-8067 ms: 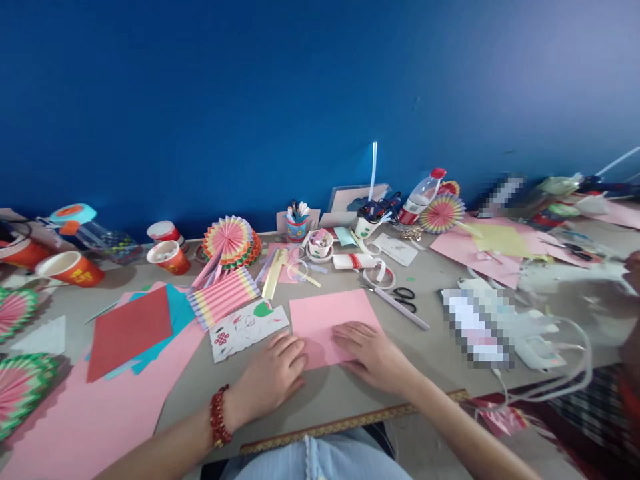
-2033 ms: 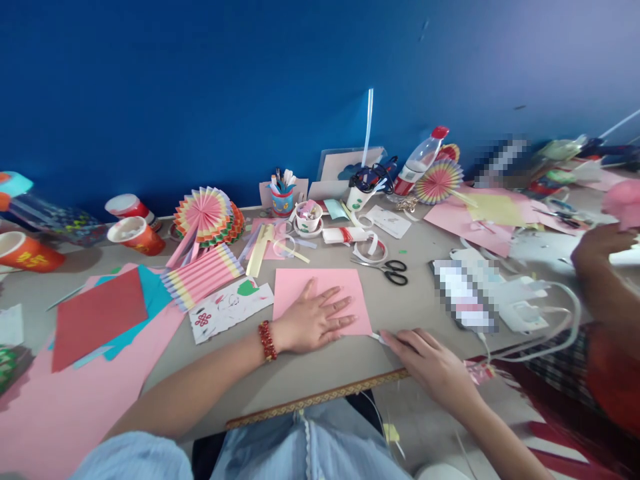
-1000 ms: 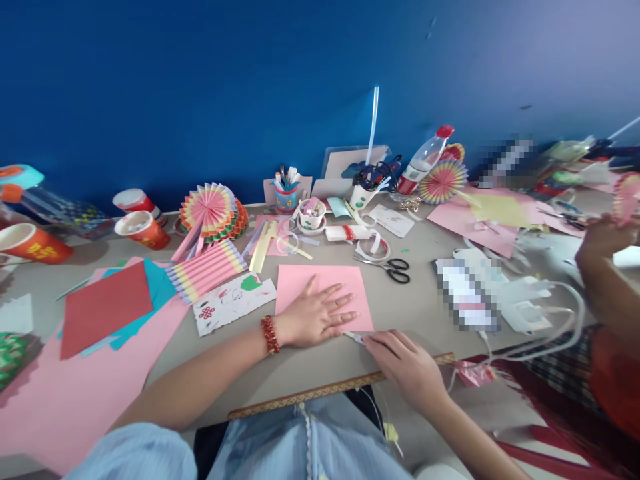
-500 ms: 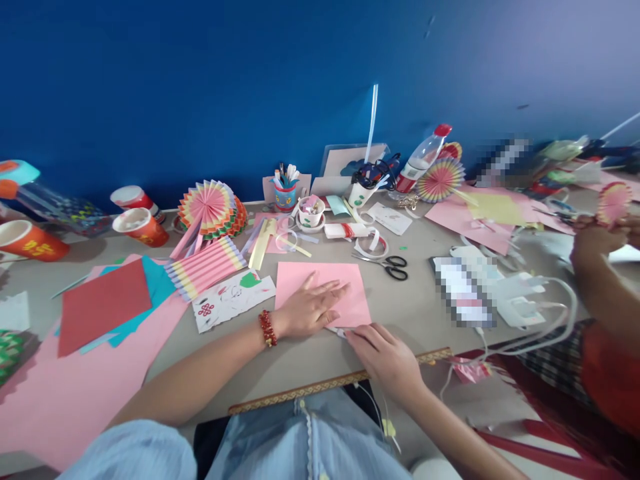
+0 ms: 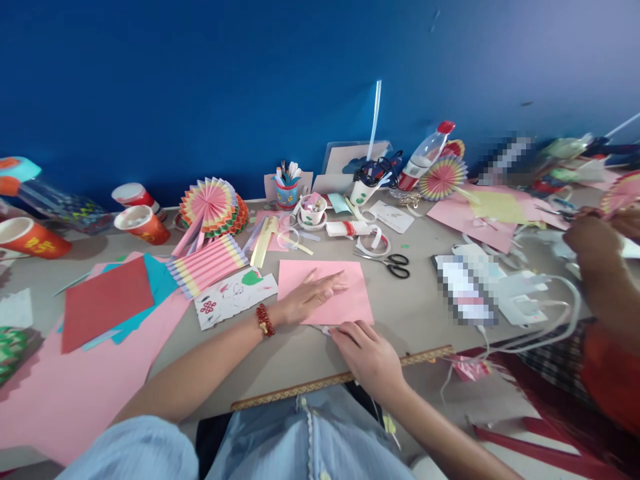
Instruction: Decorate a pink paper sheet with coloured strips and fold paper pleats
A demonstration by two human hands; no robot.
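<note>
A pink sheet of paper (image 5: pixel 353 293) lies on the table in front of me. My left hand (image 5: pixel 310 297) rests on it with its fingers stretched out and nothing in its grasp. At the sheet's near edge, my right hand (image 5: pixel 367 353) is closed around what looks like a small craft knife (image 5: pixel 325 329). The thin tip points left, along that edge; the rest of the tool is hidden by my fingers. A white card with drawings (image 5: pixel 235 297) lies left of the sheet. Black-handled scissors (image 5: pixel 395 267) lie to its right.
Folded paper fans (image 5: pixel 207 200), paper cups (image 5: pixel 143 225), a pen holder (image 5: pixel 287 193) and a tilted bottle (image 5: pixel 425 160) line the blue wall. Red paper (image 5: pixel 107 303) lies left. A phone (image 5: pixel 465 290) and cables (image 5: pixel 570 293) lie right, near another person's hand (image 5: pixel 593 243).
My right hand has slid left along the paper's near edge with the craft knife. My left hand has turned slightly on the sheet. The other person's hands have shifted a little.
</note>
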